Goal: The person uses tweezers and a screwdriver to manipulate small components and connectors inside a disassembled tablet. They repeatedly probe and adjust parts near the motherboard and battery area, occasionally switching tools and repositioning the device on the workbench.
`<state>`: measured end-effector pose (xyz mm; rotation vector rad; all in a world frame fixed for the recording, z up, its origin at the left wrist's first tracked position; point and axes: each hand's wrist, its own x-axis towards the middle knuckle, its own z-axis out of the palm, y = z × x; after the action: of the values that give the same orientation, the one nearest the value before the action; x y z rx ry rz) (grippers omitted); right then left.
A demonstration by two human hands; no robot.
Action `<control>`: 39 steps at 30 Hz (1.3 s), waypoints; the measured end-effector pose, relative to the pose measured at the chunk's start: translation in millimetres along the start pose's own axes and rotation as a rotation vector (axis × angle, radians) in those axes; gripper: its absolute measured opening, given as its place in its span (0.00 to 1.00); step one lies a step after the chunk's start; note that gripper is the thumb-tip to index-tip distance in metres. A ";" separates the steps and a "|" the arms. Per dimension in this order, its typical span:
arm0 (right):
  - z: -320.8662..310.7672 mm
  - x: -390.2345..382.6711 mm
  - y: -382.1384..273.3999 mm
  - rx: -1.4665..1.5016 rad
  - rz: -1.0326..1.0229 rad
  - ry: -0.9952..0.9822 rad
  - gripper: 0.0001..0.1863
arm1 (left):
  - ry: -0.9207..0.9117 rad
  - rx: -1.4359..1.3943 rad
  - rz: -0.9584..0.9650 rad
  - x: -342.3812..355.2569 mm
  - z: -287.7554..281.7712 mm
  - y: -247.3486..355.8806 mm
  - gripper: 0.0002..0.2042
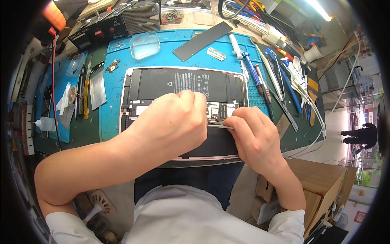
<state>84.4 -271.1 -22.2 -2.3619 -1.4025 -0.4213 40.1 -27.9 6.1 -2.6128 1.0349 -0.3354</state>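
Observation:
An opened tablet (156, 83) with black battery panels, a silver rim and exposed boards lies before me on the blue mat (113, 130). My left hand (170, 122) is curled over its middle, fingers closed; their tips, and anything in them, are hidden. Close beside it on the right, my right hand (254, 138) pinches a thin silver strip (219, 126), perhaps a tool, which runs across the tablet below a small board (219, 110).
Beyond the tablet lie a clear plastic box (145, 44), a black plate (201, 40) and a blade (216, 53). Several tools (294, 93) crowd the right side, a silver plate (97, 90) the left. A wooden cabinet (315, 175) stands at lower right. A person (361, 136) in dark clothing is far right.

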 end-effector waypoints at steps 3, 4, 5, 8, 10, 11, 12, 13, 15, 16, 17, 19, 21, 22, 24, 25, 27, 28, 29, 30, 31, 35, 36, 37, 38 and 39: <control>-2.1 1.6 -1.7 -0.001 0.000 -0.008 0.14 | -0.002 0.005 0.000 -1.1 -1.8 -0.6 0.02; -2.8 1.7 -2.8 0.014 0.020 -0.012 0.14 | -0.006 -0.007 -0.001 -0.2 -2.0 -0.6 0.03; -4.0 2.1 -4.7 0.030 0.040 -0.016 0.14 | -0.009 -0.018 -0.002 0.5 -2.0 -0.8 0.03; -5.2 1.6 -6.5 0.043 0.052 -0.019 0.15 | 0.011 -0.009 -0.006 0.5 -0.9 0.0 0.03; -3.5 1.1 -4.6 0.021 0.027 -0.015 0.14 | 0.010 -0.005 -0.017 0.0 -0.6 1.0 0.03; -1.9 0.0 -2.9 -0.001 0.006 -0.011 0.14 | 0.009 -0.005 -0.021 0.1 -0.5 1.4 0.03; -1.3 -0.4 -1.7 -0.022 -0.015 -0.007 0.14 | -0.001 -0.011 -0.018 0.4 -1.5 1.1 0.04; -1.4 -0.2 -1.7 -0.023 -0.015 -0.012 0.14 | -0.012 -0.019 -0.015 0.3 -3.1 0.8 0.04; -2.0 0.3 -1.8 -0.025 -0.015 -0.022 0.14 | -0.026 -0.020 -0.008 0.3 -3.8 0.6 0.05; -2.0 0.6 -1.8 -0.025 -0.014 -0.023 0.14 | -0.030 -0.014 -0.006 0.1 -3.3 0.5 0.05; -1.9 0.9 -2.0 -0.025 -0.013 -0.025 0.13 | -0.033 -0.007 -0.004 0.0 -2.8 0.5 0.05; -2.3 1.6 -2.5 -0.029 -0.010 -0.028 0.13 | 0.001 -0.008 -0.011 0.0 -2.0 0.1 0.04; -3.4 2.4 -3.4 -0.037 -0.006 -0.031 0.13 | 0.016 -0.009 -0.013 0.5 -1.2 -0.3 0.03; -3.5 2.6 -3.8 -0.040 -0.007 -0.033 0.13 | 0.012 -0.008 -0.013 0.3 -1.1 0.0 0.03; -3.6 2.9 -4.3 -0.047 -0.008 -0.037 0.13 | 0.007 -0.005 -0.014 0.0 -1.7 0.2 0.03; -3.6 2.8 -4.1 -0.048 -0.008 -0.040 0.13 | 0.006 -0.003 -0.014 0.1 -2.4 0.2 0.03; -3.6 2.6 -3.5 -0.050 -0.009 -0.046 0.13 | 0.004 0.001 -0.015 0.0 -3.1 0.2 0.03; -4.0 2.7 -3.6 -0.054 -0.013 -0.044 0.13 | 0.003 0.001 -0.016 0.2 -2.9 0.3 0.04; -4.5 3.1 -4.0 -0.059 -0.017 -0.043 0.13 | 0.002 0.002 -0.017 0.3 -2.7 0.3 0.04; -4.8 3.3 -4.2 -0.063 -0.021 -0.041 0.13 | 0.000 0.006 -0.014 0.4 -2.4 0.2 0.04; -4.7 3.3 -4.3 -0.065 -0.021 -0.039 0.13 | -0.001 0.010 -0.012 0.2 -2.2 0.3 0.04; -4.9 3.1 -4.7 -0.065 -0.016 -0.041 0.13 | -0.015 0.009 -0.007 0.2 -3.1 0.3 0.04; -5.2 3.0 -5.0 -0.064 -0.012 -0.044 0.13 | -0.022 0.005 -0.005 0.1 -3.4 0.4 0.04; -5.4 3.2 -5.3 -0.066 -0.010 -0.047 0.13 | -0.030 0.002 -0.003 0.1 -3.6 0.5 0.04; -5.6 3.5 -5.7 -0.068 -0.008 -0.050 0.13 | -0.037 -0.001 -0.001 0.2 -3.7 0.6 0.04; -5.6 3.7 -5.9 -0.071 -0.006 -0.053 0.13 | -0.027 0.003 -0.003 0.3 -3.6 0.5 0.04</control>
<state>80.5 -268.2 -14.8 -2.4426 -1.4410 -0.4196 38.8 -29.2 9.3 -2.6088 1.0209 -0.3008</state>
